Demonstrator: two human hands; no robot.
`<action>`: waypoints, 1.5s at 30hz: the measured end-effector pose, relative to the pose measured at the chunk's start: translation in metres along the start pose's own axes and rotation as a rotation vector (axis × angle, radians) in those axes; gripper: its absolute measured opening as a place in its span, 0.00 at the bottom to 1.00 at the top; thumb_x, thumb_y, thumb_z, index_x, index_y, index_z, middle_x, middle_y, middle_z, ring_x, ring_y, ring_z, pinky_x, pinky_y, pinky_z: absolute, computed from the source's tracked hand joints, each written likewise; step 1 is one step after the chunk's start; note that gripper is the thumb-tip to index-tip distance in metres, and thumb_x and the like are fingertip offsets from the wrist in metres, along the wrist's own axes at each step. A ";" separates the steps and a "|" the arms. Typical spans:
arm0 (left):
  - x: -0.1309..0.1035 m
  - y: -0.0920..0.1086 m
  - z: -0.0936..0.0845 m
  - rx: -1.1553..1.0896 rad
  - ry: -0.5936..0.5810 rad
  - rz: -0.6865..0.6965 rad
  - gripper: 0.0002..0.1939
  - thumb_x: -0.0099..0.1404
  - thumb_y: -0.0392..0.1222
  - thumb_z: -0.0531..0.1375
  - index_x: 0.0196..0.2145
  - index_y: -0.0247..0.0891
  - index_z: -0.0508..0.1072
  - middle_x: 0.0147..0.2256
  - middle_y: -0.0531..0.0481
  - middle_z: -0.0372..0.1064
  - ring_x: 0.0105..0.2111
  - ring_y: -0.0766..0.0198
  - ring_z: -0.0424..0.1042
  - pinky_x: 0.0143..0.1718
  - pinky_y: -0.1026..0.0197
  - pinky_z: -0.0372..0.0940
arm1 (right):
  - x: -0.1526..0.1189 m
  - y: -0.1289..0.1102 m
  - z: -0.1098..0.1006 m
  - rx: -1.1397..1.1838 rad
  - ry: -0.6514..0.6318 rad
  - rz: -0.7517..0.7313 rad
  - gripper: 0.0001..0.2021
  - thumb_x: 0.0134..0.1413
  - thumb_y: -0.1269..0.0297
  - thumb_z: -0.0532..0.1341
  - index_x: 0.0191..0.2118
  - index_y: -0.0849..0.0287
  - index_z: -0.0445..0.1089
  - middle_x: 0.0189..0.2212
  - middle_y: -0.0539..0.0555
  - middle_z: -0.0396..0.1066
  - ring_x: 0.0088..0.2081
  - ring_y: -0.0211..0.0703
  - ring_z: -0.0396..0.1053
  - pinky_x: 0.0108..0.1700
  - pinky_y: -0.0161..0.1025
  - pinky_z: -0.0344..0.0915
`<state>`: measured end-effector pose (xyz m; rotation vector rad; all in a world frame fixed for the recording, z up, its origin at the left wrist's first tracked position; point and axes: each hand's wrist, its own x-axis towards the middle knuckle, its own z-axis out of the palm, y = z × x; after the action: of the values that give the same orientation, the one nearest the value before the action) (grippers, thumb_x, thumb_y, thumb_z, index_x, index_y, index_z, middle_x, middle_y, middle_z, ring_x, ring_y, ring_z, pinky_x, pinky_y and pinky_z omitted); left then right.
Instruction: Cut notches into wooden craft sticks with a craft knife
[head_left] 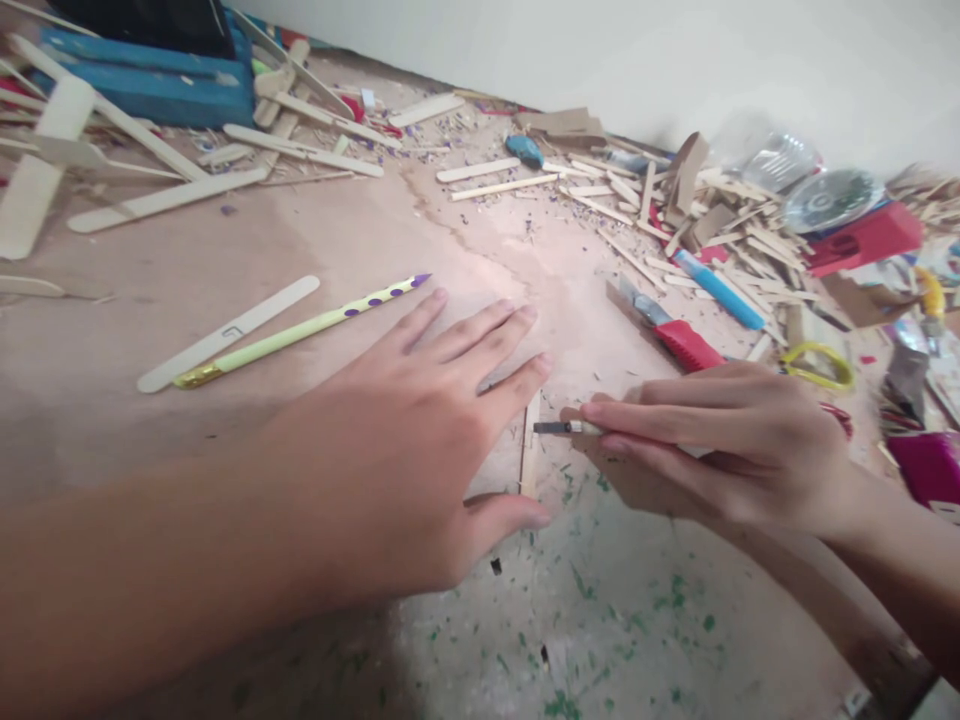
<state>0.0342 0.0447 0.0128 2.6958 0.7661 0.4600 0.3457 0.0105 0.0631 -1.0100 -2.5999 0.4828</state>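
Observation:
My left hand (442, 420) lies flat on the table with its fingers spread, thumb and forefinger on either end of a thin wooden strip (530, 450). Part of the strip is hidden under the hand. From the right, my right hand (720, 440) pinches a small craft knife (581, 428), its blade at the strip's right edge. Left of my left hand, a yellow-green pencil with purple spots (300, 335) rests beside a craft stick (229, 333) bearing a small drawn mark.
Behind my right hand lies a red utility knife (679, 340). Farther back are a blue pen-like tool (720, 290), a heap of cut sticks (757, 240), yellow scissor handles (817, 366) and a clear plastic container (832, 198). A blue stand (150, 80) is at the back left.

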 end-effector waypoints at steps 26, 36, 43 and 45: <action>-0.001 0.001 0.000 0.044 0.019 0.012 0.44 0.85 0.70 0.54 0.78 0.29 0.72 0.82 0.26 0.59 0.82 0.31 0.62 0.82 0.21 0.54 | 0.001 0.002 0.004 0.001 0.060 -0.011 0.13 0.82 0.68 0.67 0.64 0.59 0.81 0.32 0.50 0.81 0.27 0.36 0.74 0.29 0.37 0.66; -0.003 -0.002 0.004 0.141 0.110 0.037 0.50 0.86 0.77 0.42 0.73 0.30 0.76 0.76 0.32 0.73 0.75 0.37 0.73 0.80 0.26 0.56 | 0.000 0.006 0.023 -0.001 0.149 -0.102 0.11 0.84 0.69 0.63 0.61 0.63 0.80 0.31 0.48 0.78 0.25 0.33 0.69 0.27 0.36 0.62; -0.002 -0.013 -0.013 0.202 0.041 0.189 0.30 0.79 0.29 0.52 0.73 0.37 0.77 0.73 0.45 0.78 0.72 0.51 0.77 0.81 0.38 0.60 | -0.002 0.008 0.033 0.010 0.228 -0.141 0.10 0.81 0.71 0.66 0.61 0.64 0.80 0.32 0.49 0.80 0.25 0.34 0.71 0.27 0.37 0.63; -0.002 -0.016 -0.010 0.178 0.086 0.162 0.32 0.74 0.25 0.53 0.67 0.41 0.82 0.69 0.50 0.82 0.70 0.57 0.79 0.83 0.44 0.55 | -0.002 0.008 0.033 0.014 0.230 -0.136 0.10 0.82 0.71 0.65 0.60 0.64 0.80 0.32 0.49 0.79 0.26 0.33 0.72 0.27 0.36 0.62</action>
<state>0.0210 0.0588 0.0155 2.9354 0.6407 0.5749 0.3382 0.0082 0.0298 -0.8245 -2.4352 0.3302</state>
